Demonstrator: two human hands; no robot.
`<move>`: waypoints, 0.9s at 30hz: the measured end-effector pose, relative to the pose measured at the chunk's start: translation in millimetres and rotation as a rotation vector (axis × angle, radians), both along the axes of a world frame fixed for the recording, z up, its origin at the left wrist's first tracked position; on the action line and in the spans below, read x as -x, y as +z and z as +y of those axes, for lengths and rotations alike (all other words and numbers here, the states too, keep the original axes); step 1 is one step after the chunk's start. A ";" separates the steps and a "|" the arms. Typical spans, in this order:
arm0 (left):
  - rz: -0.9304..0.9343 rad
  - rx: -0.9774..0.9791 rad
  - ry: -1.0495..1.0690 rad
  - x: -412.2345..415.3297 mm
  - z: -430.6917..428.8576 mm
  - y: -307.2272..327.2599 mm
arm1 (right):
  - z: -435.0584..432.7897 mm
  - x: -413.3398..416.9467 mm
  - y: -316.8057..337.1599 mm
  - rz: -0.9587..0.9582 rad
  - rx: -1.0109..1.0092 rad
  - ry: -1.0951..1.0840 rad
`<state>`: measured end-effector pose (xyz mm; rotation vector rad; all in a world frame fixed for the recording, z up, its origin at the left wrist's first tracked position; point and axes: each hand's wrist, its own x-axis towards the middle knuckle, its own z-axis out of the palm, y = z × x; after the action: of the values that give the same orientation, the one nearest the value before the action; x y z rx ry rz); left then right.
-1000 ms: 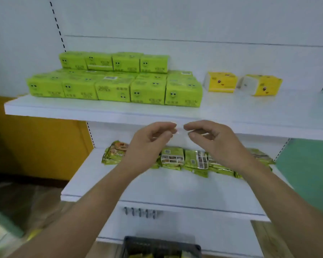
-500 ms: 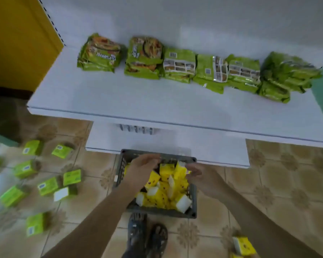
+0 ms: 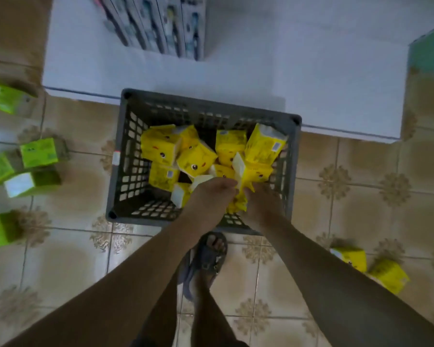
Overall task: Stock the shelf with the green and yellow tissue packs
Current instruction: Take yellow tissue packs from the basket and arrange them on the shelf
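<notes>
A grey plastic crate [image 3: 125, 156] stands on the tiled floor in front of the bottom shelf and holds several yellow tissue packs [image 3: 196, 159] with printed faces. Both my hands reach down into its near right corner. My left hand [image 3: 209, 196] curls its fingers on a yellow pack with a white end. Beside it, my right hand [image 3: 263, 205] grips another yellow pack [image 3: 238, 204] that shows between the two hands. Several green tissue packs [image 3: 39, 152] lie scattered on the floor to the left.
The white bottom shelf [image 3: 311, 71] lies just behind the crate, with a row of boxed toothbrushes [image 3: 161, 26] on it. Two yellow packs [image 3: 348, 257] lie on the floor at the right. My sandalled foot [image 3: 211, 254] stands right before the crate.
My view has swung down from the upper shelves to the crate on the floor. Both hands have dropped from shelf height into the crate and closed on yellow packs.
</notes>
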<state>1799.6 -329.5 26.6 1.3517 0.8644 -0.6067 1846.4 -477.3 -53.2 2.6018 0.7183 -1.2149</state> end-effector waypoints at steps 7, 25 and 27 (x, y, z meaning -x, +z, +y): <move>0.049 -0.032 -0.041 -0.1 -16.0 -71.9 | -9.2 2.7 -85.7 -0.069 0.261 0.196; -0.227 -0.147 -0.019 -41.6 -15.3 129.5 | -17.7 -29.6 157.3 0.009 -0.456 -0.701; -0.282 -0.149 0.003 -47.6 -9.8 175.6 | -25.0 -33.4 216.8 0.021 -0.599 -0.849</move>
<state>1847.2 -339.3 202.2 1.5278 0.6923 -0.3425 1879.8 -502.3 163.6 3.5881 -0.1120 -1.3507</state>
